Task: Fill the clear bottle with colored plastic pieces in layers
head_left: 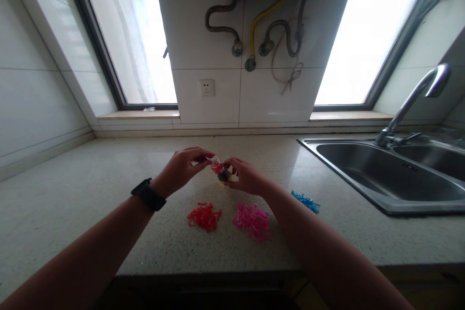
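- Red and clear at the upper end, dark and yellow at the lower: small container (218,167), located between the two hands, tilted. Contents too blurred to identify.
- Left hand (184,167): grip narrow, thumb and fingertips pinched at the container's upper end.
- Right hand (246,177): grip curled around the lower end, thumb underneath, fingers over the top; holding the container.
- Contact between container and table (90,179): cannot tell.
- Black wristwatch (148,194): on the left wrist, behind the left grip.
- Red pile (204,217): small strip-like pieces, on the near side of both grips, below the container.
- Pink pile (252,222): similar pieces, nearer the body than the right grip, beside the right forearm.
- Blue pile (305,202): to the right of the right grip, past the forearm, which partly covers it.
- Steel sink (379,198): well to the right of both grips; faucet (409,106) at its far edge.
- Wall socket (207,87): beyond the grips, on white tile.
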The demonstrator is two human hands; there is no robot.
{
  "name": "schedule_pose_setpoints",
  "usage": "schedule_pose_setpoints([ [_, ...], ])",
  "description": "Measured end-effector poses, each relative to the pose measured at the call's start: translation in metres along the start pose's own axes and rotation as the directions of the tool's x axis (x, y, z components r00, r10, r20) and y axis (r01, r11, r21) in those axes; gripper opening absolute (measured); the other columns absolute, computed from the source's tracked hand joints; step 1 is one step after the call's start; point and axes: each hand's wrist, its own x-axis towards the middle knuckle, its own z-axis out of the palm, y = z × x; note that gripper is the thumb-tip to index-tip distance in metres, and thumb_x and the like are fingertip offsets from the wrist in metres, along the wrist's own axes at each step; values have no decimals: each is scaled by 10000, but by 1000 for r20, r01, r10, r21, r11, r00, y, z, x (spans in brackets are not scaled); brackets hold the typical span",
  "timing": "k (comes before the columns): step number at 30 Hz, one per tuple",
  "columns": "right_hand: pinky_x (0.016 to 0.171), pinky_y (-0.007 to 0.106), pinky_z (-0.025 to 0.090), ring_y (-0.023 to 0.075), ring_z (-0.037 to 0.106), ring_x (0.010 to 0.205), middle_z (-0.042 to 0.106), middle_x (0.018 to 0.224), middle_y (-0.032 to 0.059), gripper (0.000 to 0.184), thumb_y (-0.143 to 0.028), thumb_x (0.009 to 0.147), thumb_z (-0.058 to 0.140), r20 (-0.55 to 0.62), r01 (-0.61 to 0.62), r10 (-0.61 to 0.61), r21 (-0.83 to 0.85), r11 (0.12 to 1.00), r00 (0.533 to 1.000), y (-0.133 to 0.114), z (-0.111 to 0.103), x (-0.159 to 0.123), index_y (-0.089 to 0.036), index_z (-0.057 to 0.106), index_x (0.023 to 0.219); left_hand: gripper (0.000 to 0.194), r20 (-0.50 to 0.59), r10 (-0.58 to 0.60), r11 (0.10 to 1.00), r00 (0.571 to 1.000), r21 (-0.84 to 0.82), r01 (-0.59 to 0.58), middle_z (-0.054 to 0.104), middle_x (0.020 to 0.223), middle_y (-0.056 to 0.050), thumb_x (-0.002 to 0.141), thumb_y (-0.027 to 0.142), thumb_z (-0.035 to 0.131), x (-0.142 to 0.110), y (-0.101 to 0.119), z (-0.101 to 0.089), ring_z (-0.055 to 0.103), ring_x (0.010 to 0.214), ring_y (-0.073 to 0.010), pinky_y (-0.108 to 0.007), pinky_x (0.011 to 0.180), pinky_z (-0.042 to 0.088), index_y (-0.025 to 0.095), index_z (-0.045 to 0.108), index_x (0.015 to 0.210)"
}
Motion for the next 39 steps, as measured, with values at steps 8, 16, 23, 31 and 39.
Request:
schedule_pose_setpoints([
  [8,654,266,462,121,566,726,636,1035,62,527,-353,726,783,18,-93,91,226,970,996,3,7,2,-189,547,1168,315,-56,-42,990,998,-136,34,662,1180,-81,932,328,584,0,-4,2,671,968,-157,-321,856,572,220,626,1225],
  [16,652,273,499,121,587,704,647,949,45,547,-366,720,791,54,-167,158,364,916,986,-1,8,3,-178,542,1168,328,-2,-31,992,1000,-119,30,661,1141,-83,930,316,580,-2,-10,14,664,958,-159,-330,834,579,209,565,1240],
  [23,656,272,501,121,587,719,649,984,50,550,-377,726,787,43,-100,91,312,945,995,-2,10,2,-187,543,1180,234,45,90,995,995,33,-91,586,1097,-66,883,217,588,-2,0,8,598,942,-156,-281,740,567,212,611,1115],
  [31,641,266,484,116,569,705,634,965,44,497,-334,732,774,37,-61,53,268,961,998,-13,6,1,-183,551,1149,252,139,149,952,979,247,-180,545,1128,-78,822,267,662,-2,8,-2,551,994,-207,-401,876,523,235,657,1072],
  [39,634,252,473,115,567,718,624,962,35,444,-281,711,779,44,-3,-8,230,973,999,-18,7,1,-190,566,1089,182,278,134,928,951,301,-219,560,1209,-60,752,351,751,-2,14,-12,533,1104,-264,-437,937,477,286,740,922],
])
